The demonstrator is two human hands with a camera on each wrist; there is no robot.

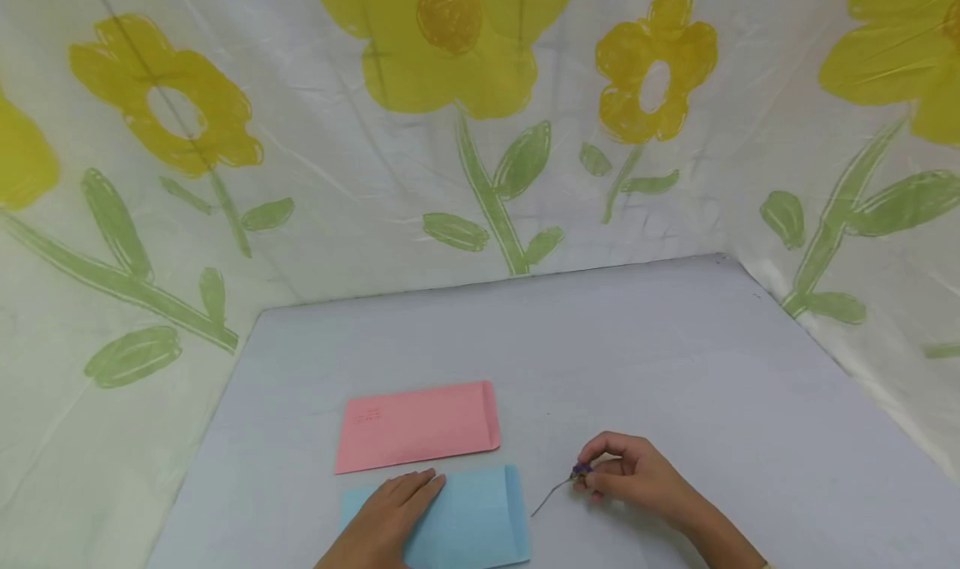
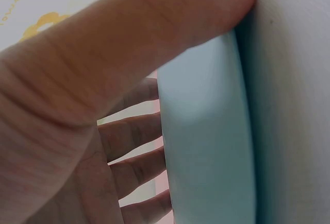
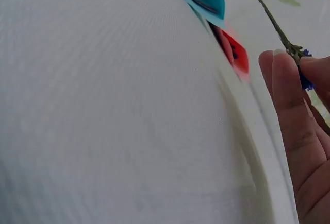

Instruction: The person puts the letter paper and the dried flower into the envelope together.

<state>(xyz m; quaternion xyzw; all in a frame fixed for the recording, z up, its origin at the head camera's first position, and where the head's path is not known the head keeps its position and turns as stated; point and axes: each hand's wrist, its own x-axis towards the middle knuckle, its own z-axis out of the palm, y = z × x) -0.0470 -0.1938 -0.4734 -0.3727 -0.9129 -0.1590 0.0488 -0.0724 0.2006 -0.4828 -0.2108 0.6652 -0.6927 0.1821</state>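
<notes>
A light blue envelope (image 1: pixel 472 519) lies on the table near the front, its flap side at the right. My left hand (image 1: pixel 393 515) rests on its left part, fingers stretched over the paper. In the left wrist view the thumb (image 2: pixel 154 23) crosses above the envelope (image 2: pixel 206 131), and the fingertips meet its far side. To the right, my right hand (image 1: pixel 637 477) pinches a small blue-purple flower (image 1: pixel 581 471) by its head between thumb and fingers. Its thin stem (image 3: pixel 268 15) points away from the hand, towards the blue envelope. Fingers partly cover the flower head.
A pink envelope (image 1: pixel 420 427) with small red print lies just beyond the blue one. The pale table (image 1: pixel 637 336) is enclosed by a white curtain (image 1: pixel 337 219) painted with yellow flowers, at the back and both sides.
</notes>
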